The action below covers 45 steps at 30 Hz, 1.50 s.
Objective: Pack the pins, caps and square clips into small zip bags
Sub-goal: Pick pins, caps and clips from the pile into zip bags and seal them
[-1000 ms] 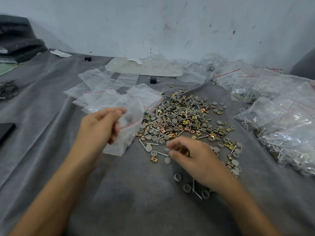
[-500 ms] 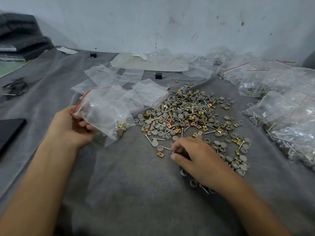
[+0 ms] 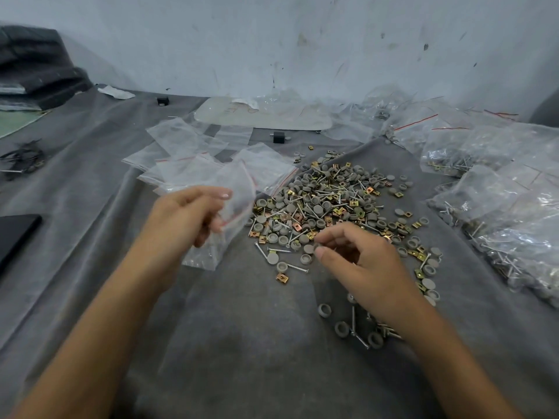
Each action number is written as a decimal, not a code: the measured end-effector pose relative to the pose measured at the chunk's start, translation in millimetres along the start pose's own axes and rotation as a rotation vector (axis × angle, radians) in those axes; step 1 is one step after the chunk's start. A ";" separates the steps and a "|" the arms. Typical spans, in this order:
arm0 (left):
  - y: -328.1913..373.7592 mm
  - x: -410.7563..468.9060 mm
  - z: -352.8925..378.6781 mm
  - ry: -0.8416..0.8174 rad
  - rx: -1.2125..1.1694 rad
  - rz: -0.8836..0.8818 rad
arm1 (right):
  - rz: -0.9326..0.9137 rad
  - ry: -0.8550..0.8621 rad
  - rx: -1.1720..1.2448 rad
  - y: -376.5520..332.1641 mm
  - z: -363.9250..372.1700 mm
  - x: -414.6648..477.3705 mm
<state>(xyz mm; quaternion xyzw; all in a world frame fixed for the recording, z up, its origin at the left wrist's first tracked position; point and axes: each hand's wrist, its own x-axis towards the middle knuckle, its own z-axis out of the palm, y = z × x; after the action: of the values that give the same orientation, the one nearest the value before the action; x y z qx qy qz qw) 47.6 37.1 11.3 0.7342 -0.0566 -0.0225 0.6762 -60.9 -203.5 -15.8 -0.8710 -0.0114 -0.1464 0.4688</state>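
A loose pile of grey caps, metal pins and gold square clips (image 3: 326, 204) lies on the grey cloth (image 3: 242, 343). My left hand (image 3: 184, 219) holds a small clear zip bag (image 3: 233, 204) with a red seal line, raised just left of the pile. The bag hangs down and looks almost empty. At the pile's near edge, my right hand (image 3: 363, 264) has its fingers curled, with thumb and forefinger pinching a small grey cap (image 3: 318, 248). A few caps and pins (image 3: 357, 328) lie apart, partly under my right forearm.
Several empty zip bags (image 3: 181, 164) are spread behind my left hand. Filled bags (image 3: 514, 213) are heaped along the right side. A dark flat object (image 3: 15, 234) sits at the left edge, and small black blocks (image 3: 279, 137) lie near the wall.
My left hand has swung back from the left towards the pile, holding a bag up. My right hand has lifted off the cloth with a small piece pinched.
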 end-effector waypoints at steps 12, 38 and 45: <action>-13.3 -29.6 44.6 -0.292 0.306 0.083 | 0.062 -0.031 0.403 -4.7 13.5 3.9; -18.7 -25.7 38.1 -0.240 0.241 0.085 | -0.004 -0.122 -0.514 12.9 5.8 13.8; -26.0 -28.4 44.5 -0.304 0.330 0.110 | 0.088 0.083 0.015 6.5 -3.9 11.2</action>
<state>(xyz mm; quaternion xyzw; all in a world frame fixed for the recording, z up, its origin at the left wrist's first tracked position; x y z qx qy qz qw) 15.9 -1.7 -19.5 0.8189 -0.2007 -0.0862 0.5308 -50.1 -211.7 -16.1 -0.8603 0.0450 -0.1615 0.4815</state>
